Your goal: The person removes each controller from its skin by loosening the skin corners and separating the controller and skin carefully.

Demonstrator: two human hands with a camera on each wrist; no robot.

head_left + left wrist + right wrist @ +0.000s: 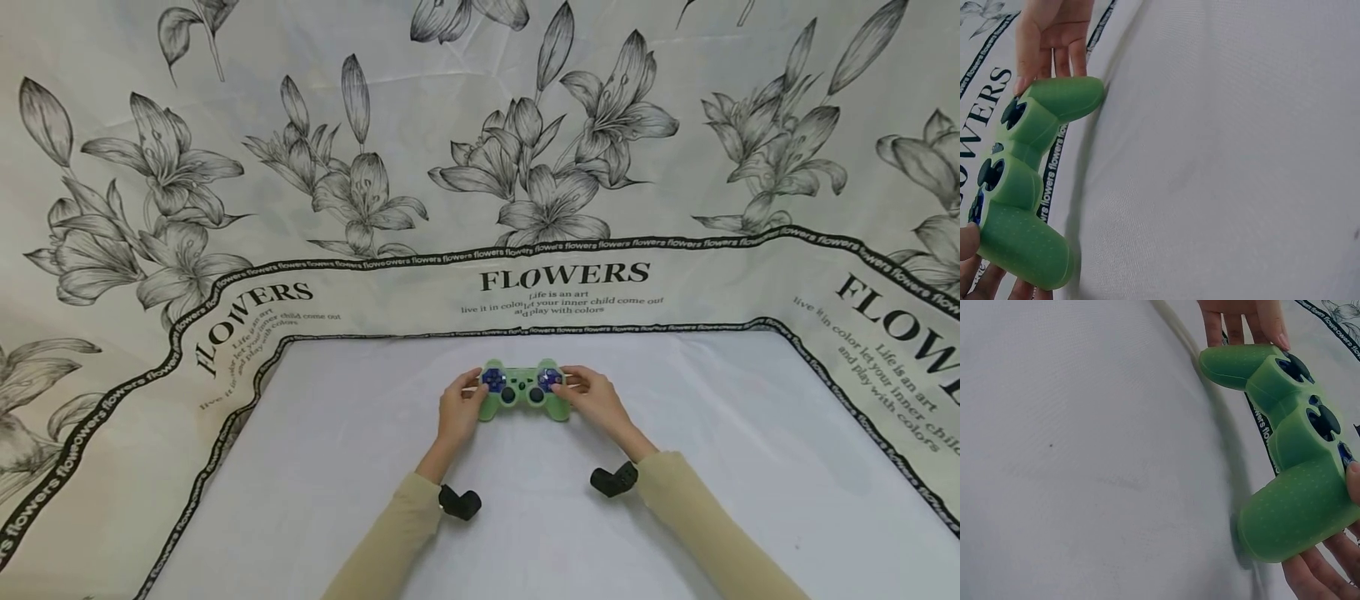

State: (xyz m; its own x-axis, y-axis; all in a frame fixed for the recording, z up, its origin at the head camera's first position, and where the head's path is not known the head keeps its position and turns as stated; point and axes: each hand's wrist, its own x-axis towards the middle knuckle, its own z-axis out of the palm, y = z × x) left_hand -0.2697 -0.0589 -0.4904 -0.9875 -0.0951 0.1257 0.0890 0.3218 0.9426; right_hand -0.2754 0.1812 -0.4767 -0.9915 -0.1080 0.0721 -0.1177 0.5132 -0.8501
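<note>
Both hands hold a game controller (522, 377) in a green dotted sleeve, with dark blue buttons and two black thumbsticks. My left hand (459, 408) grips its left end, thumb on top by the direction pad. At the other end my right hand (597, 402) has its thumb at the face buttons and its fingers behind and under the grip. In the left wrist view the controller (1025, 187) appears side-on with its handles toward the camera. From the right wrist the controller (1300, 456) shows the same green handles, with fingers beneath the nearer one.
A white cloth (360, 467) covers the table. Around its back and sides hangs a white curtain (390, 300) printed with flowers and lettering. Black wrist devices (460, 502) stick out from both tan sleeves (393, 533).
</note>
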